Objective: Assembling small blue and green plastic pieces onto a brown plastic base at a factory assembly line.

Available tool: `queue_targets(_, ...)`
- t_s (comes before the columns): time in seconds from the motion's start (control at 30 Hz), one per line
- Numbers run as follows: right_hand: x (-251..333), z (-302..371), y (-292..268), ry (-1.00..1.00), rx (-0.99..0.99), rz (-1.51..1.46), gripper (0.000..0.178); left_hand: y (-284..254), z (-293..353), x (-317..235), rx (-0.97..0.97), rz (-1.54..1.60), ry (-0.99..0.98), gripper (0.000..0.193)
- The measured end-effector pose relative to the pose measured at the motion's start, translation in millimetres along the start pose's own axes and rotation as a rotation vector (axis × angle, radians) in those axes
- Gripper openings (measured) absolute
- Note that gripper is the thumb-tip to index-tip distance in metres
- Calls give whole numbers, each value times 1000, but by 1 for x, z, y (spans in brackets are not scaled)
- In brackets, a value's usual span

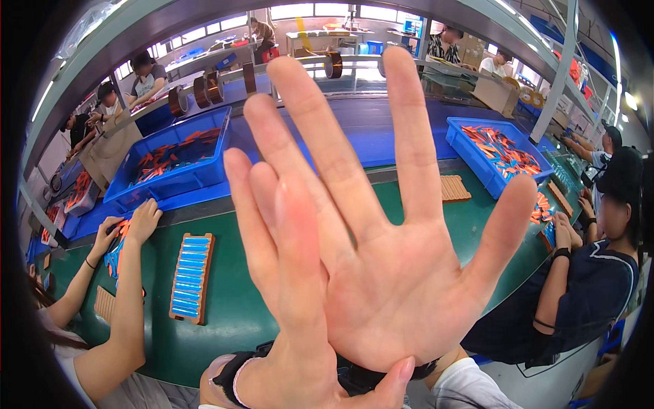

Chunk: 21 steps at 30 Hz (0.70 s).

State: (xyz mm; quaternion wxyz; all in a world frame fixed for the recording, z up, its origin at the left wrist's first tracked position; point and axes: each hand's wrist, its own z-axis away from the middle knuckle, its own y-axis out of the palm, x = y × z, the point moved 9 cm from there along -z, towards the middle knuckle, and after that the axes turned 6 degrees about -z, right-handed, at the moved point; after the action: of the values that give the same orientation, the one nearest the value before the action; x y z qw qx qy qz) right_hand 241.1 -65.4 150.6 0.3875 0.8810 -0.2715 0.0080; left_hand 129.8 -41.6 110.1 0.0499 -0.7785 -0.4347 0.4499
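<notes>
My right hand (402, 286) is raised close to the camera, palm toward me, its fingers spread and stretched up and its thumb out to the right. In front of its left part is my left hand (300, 341), coming up from the lower edge. The left fingers are stretched upward and overlap the right palm and fingers, while the left thumb lies across the base of that palm. Neither hand shows any object in it. To their left on the green table (231, 341) lies a brown slotted tray (191, 279) filled with a row of blue cylindrical pieces.
A blue bin (170, 194) at left and another blue bin (470, 160) at right hold orange and blue pieces. Beyond the hands lies a brown ribbed tray (455, 188). Co-workers' arms (126, 293) work at left; another person (579, 293) sits at right. A metal post (558, 75) stands far right.
</notes>
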Motion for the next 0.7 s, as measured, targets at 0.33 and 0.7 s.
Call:
queue_targets(0.33,8,2,1,-16,51,28,66,-9,8,5,27,-137,-53,85)
queue_targets(0.7,15,-2,2,-26,114,46,65,-25,23,5,47,-300,-118,84)
